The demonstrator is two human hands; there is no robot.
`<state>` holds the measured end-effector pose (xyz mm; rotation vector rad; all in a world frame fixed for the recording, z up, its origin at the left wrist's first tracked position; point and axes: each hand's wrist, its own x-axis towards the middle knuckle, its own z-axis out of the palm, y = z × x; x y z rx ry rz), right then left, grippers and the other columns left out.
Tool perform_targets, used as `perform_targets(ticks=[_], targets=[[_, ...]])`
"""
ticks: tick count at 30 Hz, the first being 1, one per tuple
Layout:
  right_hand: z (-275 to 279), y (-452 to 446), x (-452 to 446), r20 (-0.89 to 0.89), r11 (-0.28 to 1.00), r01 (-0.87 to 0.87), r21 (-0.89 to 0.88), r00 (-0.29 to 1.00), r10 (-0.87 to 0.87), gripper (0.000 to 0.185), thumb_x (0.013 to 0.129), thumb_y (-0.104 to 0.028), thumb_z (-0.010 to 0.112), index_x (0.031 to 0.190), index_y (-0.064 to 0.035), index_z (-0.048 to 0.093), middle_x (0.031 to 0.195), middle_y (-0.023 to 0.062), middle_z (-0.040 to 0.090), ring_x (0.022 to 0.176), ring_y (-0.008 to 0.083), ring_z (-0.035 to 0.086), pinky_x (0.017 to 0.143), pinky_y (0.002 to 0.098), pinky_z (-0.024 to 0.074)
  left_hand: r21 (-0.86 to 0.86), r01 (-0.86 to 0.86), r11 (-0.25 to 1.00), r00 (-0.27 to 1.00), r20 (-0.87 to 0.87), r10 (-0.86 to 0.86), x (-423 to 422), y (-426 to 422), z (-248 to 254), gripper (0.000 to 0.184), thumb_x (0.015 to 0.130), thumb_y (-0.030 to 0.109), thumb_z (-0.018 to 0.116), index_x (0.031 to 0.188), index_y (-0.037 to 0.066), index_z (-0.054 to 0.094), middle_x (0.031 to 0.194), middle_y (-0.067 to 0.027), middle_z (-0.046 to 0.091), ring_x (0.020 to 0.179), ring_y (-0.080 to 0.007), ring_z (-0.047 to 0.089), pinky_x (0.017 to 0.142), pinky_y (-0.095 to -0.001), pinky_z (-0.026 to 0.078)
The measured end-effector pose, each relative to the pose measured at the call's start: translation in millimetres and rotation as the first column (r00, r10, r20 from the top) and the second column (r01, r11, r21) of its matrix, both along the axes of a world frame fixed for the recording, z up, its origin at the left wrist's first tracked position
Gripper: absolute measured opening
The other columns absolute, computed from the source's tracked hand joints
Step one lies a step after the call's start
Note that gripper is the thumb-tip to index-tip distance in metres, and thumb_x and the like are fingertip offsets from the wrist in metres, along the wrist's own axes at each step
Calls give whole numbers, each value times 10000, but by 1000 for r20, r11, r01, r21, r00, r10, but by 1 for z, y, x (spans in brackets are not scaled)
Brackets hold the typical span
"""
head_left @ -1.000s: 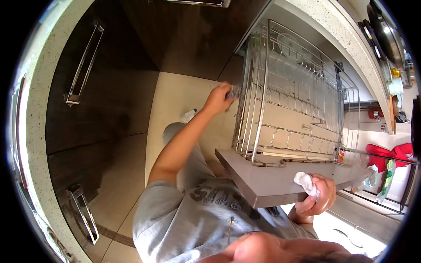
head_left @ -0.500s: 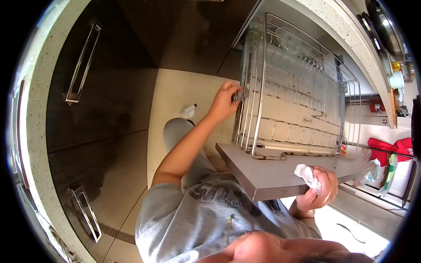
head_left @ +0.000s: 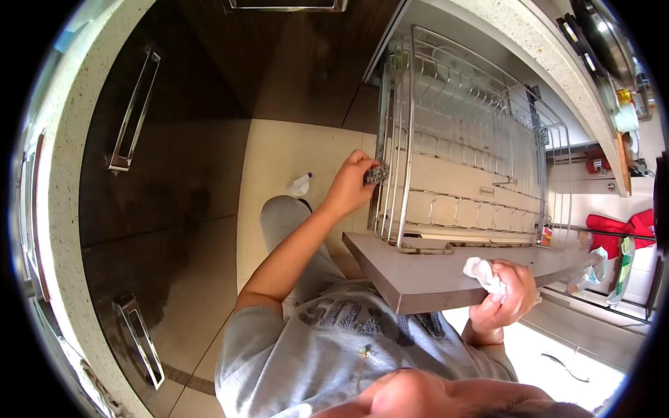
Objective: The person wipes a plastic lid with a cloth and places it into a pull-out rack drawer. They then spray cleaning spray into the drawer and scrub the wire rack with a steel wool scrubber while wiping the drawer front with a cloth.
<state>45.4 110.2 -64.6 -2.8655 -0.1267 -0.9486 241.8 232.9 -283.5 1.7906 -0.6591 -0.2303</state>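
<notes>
My left hand (head_left: 350, 184) is closed round a grey metal scouring pad (head_left: 376, 173), held at the left side of a wire dish rack (head_left: 408, 174). The pad is against or very close to the rack's side wires; exactly which wire it touches cannot be told. The rack sits in a pulled-out drawer behind a grey-brown drawer front (head_left: 432, 268). A crumpled white cloth (head_left: 486, 274) is gripped in my right hand (head_left: 510, 292), which rests by the top edge of that drawer front.
Dark cabinets with metal handles (head_left: 134, 111) stand on the left. A white spray bottle (head_left: 300, 184) is on the tiled floor (head_left: 279, 157) beside my knee. A speckled countertop (head_left: 516, 38) overhangs the drawer. On the right, a red cloth (head_left: 613, 233) and plastic packets (head_left: 622, 272) hang from a rail.
My left hand has moved slightly down and left along the rack's side with the scouring pad. My right hand stays in nearly the same place with the cloth. The view has shifted a little.
</notes>
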Motion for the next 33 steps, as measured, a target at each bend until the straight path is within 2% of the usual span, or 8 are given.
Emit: perform_targets(ticks=[2,7,14,16,24,26,27,33], targets=[[0,0,-1,-13,1000,9,-7,1000,-9,194,773,-153,394,899,-54,504,699,81,587,522,211,523,476,310,384,36,32,999,997,-64,-30,-3,-2,0,319,609,-50,602,924,-27,555,891,-163,488,866,-309,501,773,-345,413],[2,0,2,10,1000,-7,-17,1000,7,179,784,-145,403,900,-51,502,699,72,586,517,207,520,463,304,380,103,-127,987,968,229,101,46,-35,5,302,611,-30,590,911,-36,561,879,-177,495,876,-334,499,772,-358,415],[0,0,2,23,999,3,-34,1000,-2,176,787,-143,401,900,-51,500,703,73,587,510,206,512,450,310,375,94,52,994,997,48,-56,2,-4,9,276,613,-25,596,885,-52,557,878,-171,495,873,-338,491,769,-369,416],[0,1,6,34,1000,6,-24,999,-5,173,791,-146,401,889,-49,506,700,71,584,512,213,511,454,313,375,43,-87,995,962,262,73,33,-25,5,260,614,-20,592,870,-53,559,874,-170,490,866,-341,497,761,-370,422],[-2,3,4,65,1000,18,5,998,-18,175,746,-121,406,866,-50,512,693,63,582,516,210,511,467,307,382,178,20,984,985,166,-50,-5,1,16,225,612,-33,584,833,-62,555,894,-173,477,861,-351,491,760,-388,424],[0,4,2,22,1000,20,18,1000,-20,207,766,-130,380,836,19,506,670,145,546,543,265,508,495,340,389,168,23,986,991,129,-45,-7,-2,13,197,620,-27,587,803,-76,535,885,-180,474,837,-359,493,734,-393,422],[0,4,4,44,999,44,-5,998,-44,172,733,-124,418,862,-58,510,700,54,586,510,203,500,474,307,383,127,-22,992,983,184,-1,10,-12,11,197,618,-23,593,796,-79,531,885,-182,473,830,-362,494,726,-396,423],[2,3,2,24,1000,25,-16,999,-24,172,731,-121,419,865,-60,508,711,51,586,519,201,500,475,313,377,192,-46,980,981,194,8,-2,-6,10,178,610,-21,611,761,-67,528,864,-187,476,821,-367,493,713,-405,417]])
